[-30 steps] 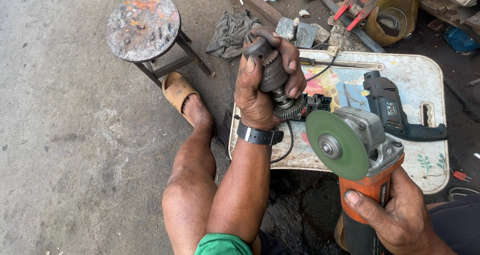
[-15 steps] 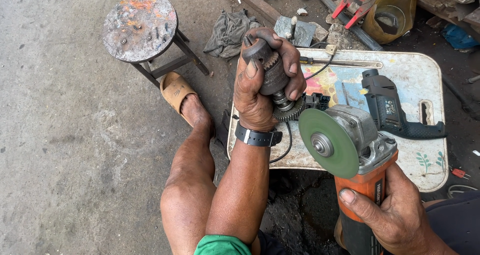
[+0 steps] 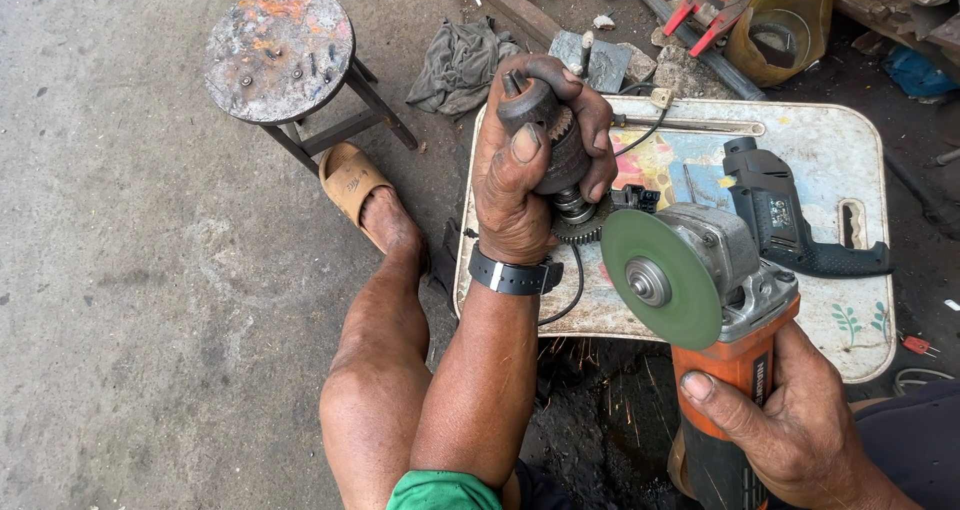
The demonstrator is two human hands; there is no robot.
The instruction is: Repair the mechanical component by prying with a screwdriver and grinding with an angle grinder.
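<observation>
Grey concrete floor [image 3: 120, 270], rusty round stool [image 3: 280, 50], daylight.

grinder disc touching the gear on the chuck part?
Cannot tell. In the head view, the disc edge meets the gear at the left hand; overlap hides any gap.

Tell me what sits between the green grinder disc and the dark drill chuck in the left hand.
In the head view, a small toothed gear below the drill chuck faces the green disc; otherwise only the painted white tray shows.
</observation>
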